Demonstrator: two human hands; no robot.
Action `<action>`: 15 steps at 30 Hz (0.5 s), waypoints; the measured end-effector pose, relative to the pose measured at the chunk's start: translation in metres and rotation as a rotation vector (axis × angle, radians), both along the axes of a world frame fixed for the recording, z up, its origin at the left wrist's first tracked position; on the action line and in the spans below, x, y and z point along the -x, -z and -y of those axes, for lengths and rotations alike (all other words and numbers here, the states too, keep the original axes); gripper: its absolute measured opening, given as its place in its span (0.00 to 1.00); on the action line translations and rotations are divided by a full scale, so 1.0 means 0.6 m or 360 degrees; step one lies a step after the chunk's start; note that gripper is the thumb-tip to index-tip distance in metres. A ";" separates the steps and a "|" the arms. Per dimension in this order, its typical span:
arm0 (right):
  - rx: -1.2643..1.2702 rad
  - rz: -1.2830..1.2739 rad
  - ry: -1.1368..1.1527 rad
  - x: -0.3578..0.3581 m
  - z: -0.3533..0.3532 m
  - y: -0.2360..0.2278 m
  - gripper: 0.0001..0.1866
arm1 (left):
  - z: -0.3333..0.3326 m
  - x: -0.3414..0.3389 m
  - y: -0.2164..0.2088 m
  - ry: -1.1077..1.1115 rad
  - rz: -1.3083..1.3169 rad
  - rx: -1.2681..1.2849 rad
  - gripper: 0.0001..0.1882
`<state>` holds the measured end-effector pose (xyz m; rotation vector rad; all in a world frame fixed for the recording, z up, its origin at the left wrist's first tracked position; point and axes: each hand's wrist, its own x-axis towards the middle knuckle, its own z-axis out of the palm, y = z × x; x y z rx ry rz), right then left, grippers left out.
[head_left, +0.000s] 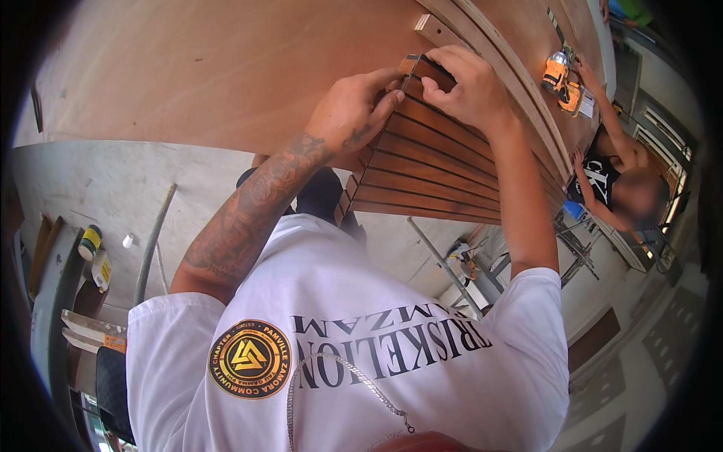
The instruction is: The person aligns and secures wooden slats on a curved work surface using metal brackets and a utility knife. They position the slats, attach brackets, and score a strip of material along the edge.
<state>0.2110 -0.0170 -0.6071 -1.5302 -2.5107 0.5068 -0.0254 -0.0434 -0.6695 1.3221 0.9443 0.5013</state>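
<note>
At near side of brown tabletop (226,90): slatted panel (429,167), 2 hands at far corner. Left hand (358,105) by slat ends, grip can't tell; right hand (474,87) thumb, fingers apart. Slat layout looks done; corner likely remaining; fastening not visible.

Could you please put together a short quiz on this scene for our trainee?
1. Multiple choice: Where are the left hand and the right hand working?
A. On a metal pipe
B. At one end of the slatted wooden panel
C. On the white shirt

2. True or false: The person's right hand grips the yellow power tool.

3. Short answer: On which side of the picture does the co-worker appear?

Key:
1. B
2. False; the yellow power tool is over by the co-worker.
3. The right side.
</note>
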 end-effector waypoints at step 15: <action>0.0037 0.0026 0.0053 -0.007 0.007 0.003 0.17 | 0.030 -0.008 -0.002 -0.0001 -0.0188 -0.0214 0.23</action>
